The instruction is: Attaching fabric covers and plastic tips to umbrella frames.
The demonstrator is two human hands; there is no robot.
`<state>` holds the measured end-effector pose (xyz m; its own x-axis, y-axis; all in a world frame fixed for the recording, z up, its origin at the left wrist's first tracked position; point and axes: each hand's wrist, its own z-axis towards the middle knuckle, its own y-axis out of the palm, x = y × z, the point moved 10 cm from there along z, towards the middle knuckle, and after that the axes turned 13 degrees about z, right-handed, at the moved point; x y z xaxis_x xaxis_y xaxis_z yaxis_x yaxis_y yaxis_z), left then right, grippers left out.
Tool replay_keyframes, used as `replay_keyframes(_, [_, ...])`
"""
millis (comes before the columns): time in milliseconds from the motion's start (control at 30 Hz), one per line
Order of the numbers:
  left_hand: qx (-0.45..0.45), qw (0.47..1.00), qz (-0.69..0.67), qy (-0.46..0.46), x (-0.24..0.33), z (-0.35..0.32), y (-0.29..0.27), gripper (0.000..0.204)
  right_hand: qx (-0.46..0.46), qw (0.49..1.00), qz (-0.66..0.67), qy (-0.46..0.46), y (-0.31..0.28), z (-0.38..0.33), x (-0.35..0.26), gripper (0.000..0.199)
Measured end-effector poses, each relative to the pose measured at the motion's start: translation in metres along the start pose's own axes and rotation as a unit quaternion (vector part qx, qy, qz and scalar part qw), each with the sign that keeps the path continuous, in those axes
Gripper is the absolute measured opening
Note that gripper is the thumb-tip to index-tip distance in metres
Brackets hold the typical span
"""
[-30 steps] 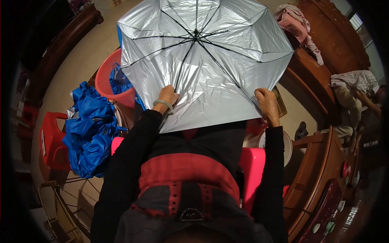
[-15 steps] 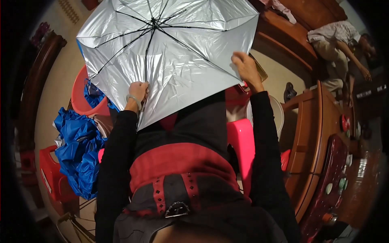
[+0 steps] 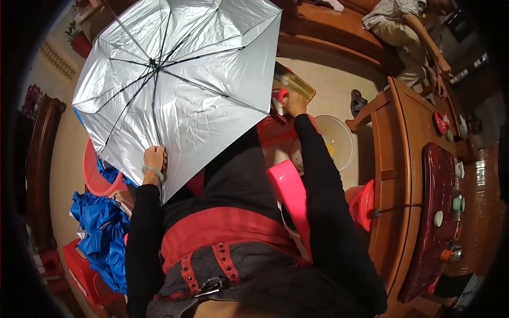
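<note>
Open silver umbrella (image 3: 196, 100) over the far left edge of my lap, my left hand (image 3: 154, 157) clenched on its near rib, my right hand (image 3: 295, 104) by a gold-edged container (image 3: 301, 86), grip unclear, blue cloth heap (image 3: 101, 228) leftward.

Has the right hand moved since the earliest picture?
Yes: the right hand has left the umbrella and, judged against the gold box, moved toward it.

the left hand (image 3: 154, 158) grips an open silver-lined umbrella (image 3: 207, 95); the right hand (image 3: 295, 104) is at a gold-edged container (image 3: 301, 86).
</note>
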<state>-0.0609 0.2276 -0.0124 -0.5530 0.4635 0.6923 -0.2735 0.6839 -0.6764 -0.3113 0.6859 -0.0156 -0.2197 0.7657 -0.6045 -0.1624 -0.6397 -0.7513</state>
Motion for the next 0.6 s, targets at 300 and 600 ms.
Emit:
replay_keyframes(300, [0.016, 1.0, -0.004, -0.013, -0.004, 0.0, -0.004, 0.019, -0.028, 0.991, -0.037, 0.125, 0.035, -0.01, 0.009, 0.038])
replay_keyframes(600, [0.011, 0.999, 0.049, -0.01, -0.009, 0.012, 0.002, 0.015, -0.019, 0.999, -0.016, 0.049, 0.015, 0.0, -0.008, 0.037])
